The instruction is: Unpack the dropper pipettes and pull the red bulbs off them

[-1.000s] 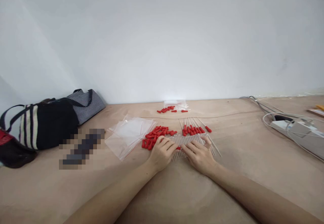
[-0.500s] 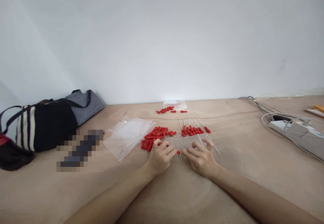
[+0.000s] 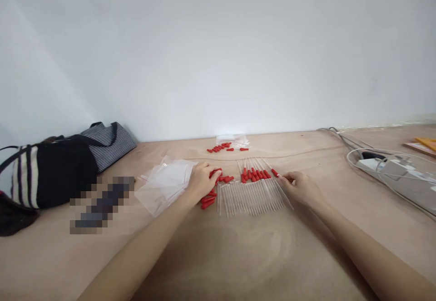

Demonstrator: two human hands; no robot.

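A row of clear glass tubes [image 3: 250, 196] lies side by side on the brown table [image 3: 238, 255]. Behind it lie finished droppers with red rubber caps [image 3: 255, 174]. My left hand [image 3: 200, 180] rests on the heap of loose red caps [image 3: 213, 187], fingers curled over them; what it grips is hidden. My right hand [image 3: 301, 187] is at the right end of the dropper row, fingertips pinched on a red-capped dropper [image 3: 277, 176].
A stack of clear plastic bags [image 3: 161, 183] lies left of the caps. More red caps [image 3: 223, 147] and a bag sit near the wall. Striped cloth bags [image 3: 57, 165] stand far left. Cables and a power strip [image 3: 388, 167] lie at the right.
Both hands left the middle of the tube row. The left hand went left onto the red caps; the right went right to the end of the droppers. The tubes are now uncovered.
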